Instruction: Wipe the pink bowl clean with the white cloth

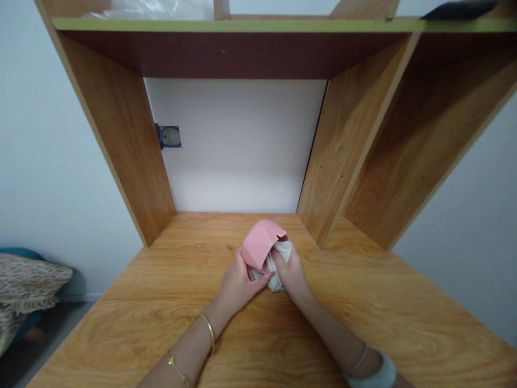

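Your left hand (239, 283) grips the pink bowl (258, 245) from its left side, fingers around the outside and thumb stretched across below the opening to the cloth. Your right hand (293, 269) is closed around a pale grey cloth (277, 284), bunched partly in the bowl's mouth and partly hanging out of it; some of your fingers are hidden in its folds. The bowl is faceted, with a notch in its rim, and is tilted so the opening faces right and toward you. It sits in front of you over the wooden desk (169, 323); whether it touches the surface you cannot tell. You wear a gold bangle (210, 331) on the left wrist and a pale bangle (375, 373) on the right. Beyond, a white back panel (238, 140) stands under a shelf (242, 25) bearing clear plastic (161, 9). Off to the left, a patterned blanket (28, 283) covers something blue.
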{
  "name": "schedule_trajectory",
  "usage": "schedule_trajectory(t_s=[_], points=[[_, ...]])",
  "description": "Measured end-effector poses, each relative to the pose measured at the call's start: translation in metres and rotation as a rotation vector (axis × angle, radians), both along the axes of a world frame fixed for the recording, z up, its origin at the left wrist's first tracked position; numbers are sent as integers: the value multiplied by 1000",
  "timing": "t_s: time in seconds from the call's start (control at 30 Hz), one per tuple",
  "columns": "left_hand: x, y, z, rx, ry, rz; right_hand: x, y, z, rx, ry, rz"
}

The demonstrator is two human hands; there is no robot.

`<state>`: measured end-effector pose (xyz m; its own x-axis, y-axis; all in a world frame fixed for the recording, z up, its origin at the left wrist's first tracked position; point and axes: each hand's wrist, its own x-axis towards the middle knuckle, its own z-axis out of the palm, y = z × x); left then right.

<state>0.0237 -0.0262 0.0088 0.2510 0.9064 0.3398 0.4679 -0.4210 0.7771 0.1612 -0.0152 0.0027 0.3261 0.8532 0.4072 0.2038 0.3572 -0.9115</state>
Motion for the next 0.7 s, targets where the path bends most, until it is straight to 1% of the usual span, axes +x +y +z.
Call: schedule_trajectory(t_s=[0.23,0.33,0.47,0.57,0.7], points=[[-1,0,5,36,30,62,1,2,4,-69,-53,-16],[-2,0,7,61,59,72,7,6,1,-111,-107,-67],[-4,2,7,73,103,76,14,8,-1,-112,-170,-152],[-6,2,7,66,120,106,14,7,1,-121,-217,-173],[-8,4,8,91,83,109,14,6,1,-121,-275,-179]])
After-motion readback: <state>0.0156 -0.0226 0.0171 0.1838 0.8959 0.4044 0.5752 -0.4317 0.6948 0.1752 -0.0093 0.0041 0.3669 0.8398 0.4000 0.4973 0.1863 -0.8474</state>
